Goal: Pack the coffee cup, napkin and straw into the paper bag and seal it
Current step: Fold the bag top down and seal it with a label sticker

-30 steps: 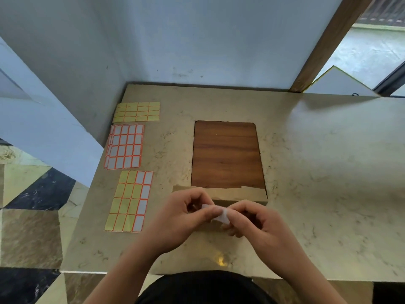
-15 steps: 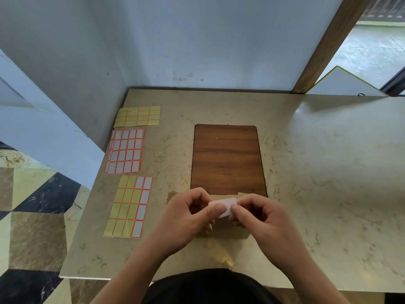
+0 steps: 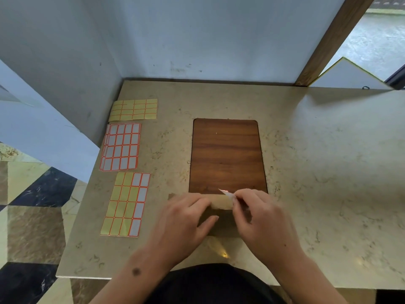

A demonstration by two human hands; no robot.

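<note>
Item one: flat brown paper bag (image 3: 221,202), lying on the beige marble-patterned table (image 3: 317,172) at its near edge, directly under both my hands. Its folded top flap shows as a lighter tan strip running left to right between my hands; the darker body of the bag sits nearer to me, mostly covered.

Item two: my left hand (image 3: 188,222), fingers laid fairly straight across the left part of the bag, pressing the flap down.

Item three: my right hand (image 3: 260,218), fingers curled, pinching a small white sticker label (image 3: 226,193) by its near end. The label tilts up over the far right part of the flap, its free corner pointing far-left; I cannot tell whether it touches the paper.

Item four: dark brown wood-grain rectangular board (image 3: 226,156), flat on the table, just beyond the bag, its near edge meeting the flap.

Item five: three label sheets along the table's left side: a yellow sheet (image 3: 134,109) farthest, an orange-bordered white sheet (image 3: 120,147) in the middle, a part-yellow, part-white sheet (image 3: 126,204) nearest, just left of my left hand.
</note>
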